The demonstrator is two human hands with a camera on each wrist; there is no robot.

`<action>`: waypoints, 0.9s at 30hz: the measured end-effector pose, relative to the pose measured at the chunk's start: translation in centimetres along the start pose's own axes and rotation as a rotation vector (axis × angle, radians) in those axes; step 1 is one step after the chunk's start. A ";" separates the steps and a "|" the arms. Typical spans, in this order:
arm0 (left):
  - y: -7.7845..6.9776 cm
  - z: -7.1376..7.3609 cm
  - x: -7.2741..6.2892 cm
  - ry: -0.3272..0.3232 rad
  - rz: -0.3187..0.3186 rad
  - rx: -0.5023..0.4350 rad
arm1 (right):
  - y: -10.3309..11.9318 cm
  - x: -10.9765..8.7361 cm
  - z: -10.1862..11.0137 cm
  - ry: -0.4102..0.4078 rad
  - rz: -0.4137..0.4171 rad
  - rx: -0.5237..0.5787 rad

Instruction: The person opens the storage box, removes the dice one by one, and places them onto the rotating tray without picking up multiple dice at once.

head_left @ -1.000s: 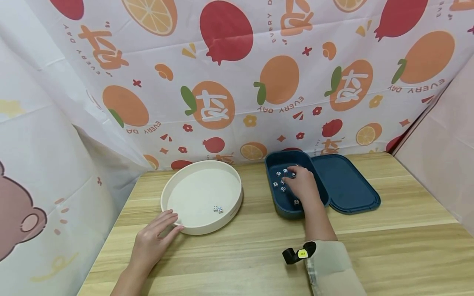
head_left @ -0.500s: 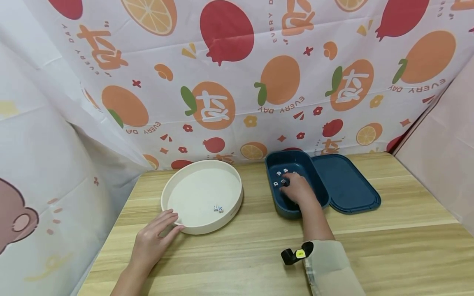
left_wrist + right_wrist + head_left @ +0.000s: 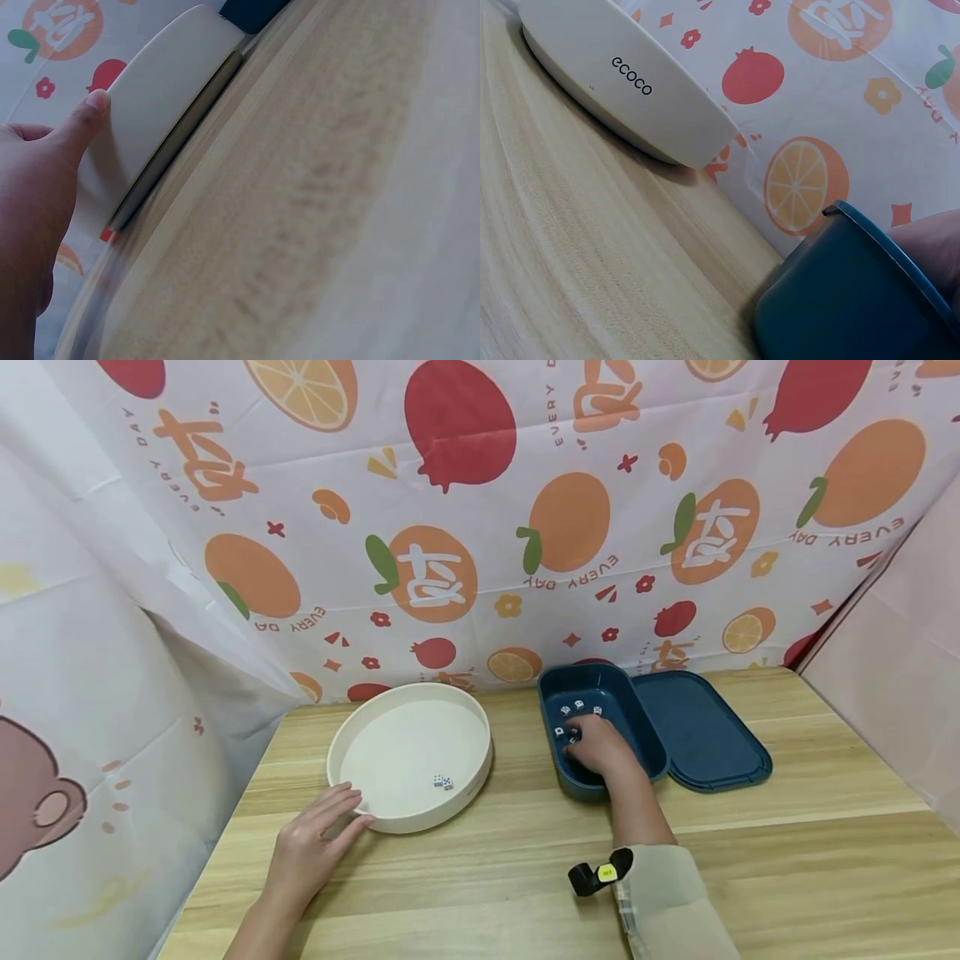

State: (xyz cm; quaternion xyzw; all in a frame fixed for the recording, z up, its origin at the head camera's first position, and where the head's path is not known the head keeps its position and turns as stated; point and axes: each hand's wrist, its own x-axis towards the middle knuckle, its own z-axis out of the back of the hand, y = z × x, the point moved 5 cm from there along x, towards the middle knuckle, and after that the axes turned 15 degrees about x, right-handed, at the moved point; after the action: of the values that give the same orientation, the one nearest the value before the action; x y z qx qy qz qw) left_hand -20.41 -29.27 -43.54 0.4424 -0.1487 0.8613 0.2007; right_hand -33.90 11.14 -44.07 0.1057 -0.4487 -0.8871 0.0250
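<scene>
A round cream tray (image 3: 412, 743) stands at the left, with two white dice (image 3: 443, 782) inside near its right front wall. My left hand (image 3: 311, 843) holds its front-left rim, fingertips over the edge and thumb along the outer wall (image 3: 127, 127). To the right is a deep blue box (image 3: 551, 681) with several white dice (image 3: 579, 704) on its floor. My right hand (image 3: 603, 745) reaches down into this box, thumb and fingertips around the dice near its left side. I cannot tell whether a die is pinched there. In the right wrist view the box wall (image 3: 840, 292) hides most of this hand.
The blue lid (image 3: 701, 731) lies flat against the box's right side. Both containers stand on a wood-grain table (image 3: 495, 893), near a fruit-print cloth (image 3: 495, 560) hanging at the back. A black camera mount (image 3: 600, 873) sits at the right sleeve.
My right hand has moved slightly left and down inside the blue box, its fingers closing in toward the dice. The left hand and the tray have stayed put.
</scene>
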 end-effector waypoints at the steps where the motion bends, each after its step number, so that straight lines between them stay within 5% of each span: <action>1: 0.0 0.0 0.0 0.000 -0.001 0.000 | 0.0 0.0 0.0 0.000 -0.001 0.001; 27: -0.3 0.0 -0.1 0.016 0.001 0.025 | -0.2 -0.5 -0.5 0.063 -0.047 0.012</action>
State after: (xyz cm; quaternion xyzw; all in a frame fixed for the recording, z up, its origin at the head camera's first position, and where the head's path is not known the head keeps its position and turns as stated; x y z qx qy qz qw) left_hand -20.20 -29.03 -43.56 0.4380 -0.1367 0.8667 0.1959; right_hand -33.27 10.90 -44.42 0.1442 -0.4504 -0.8809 0.0177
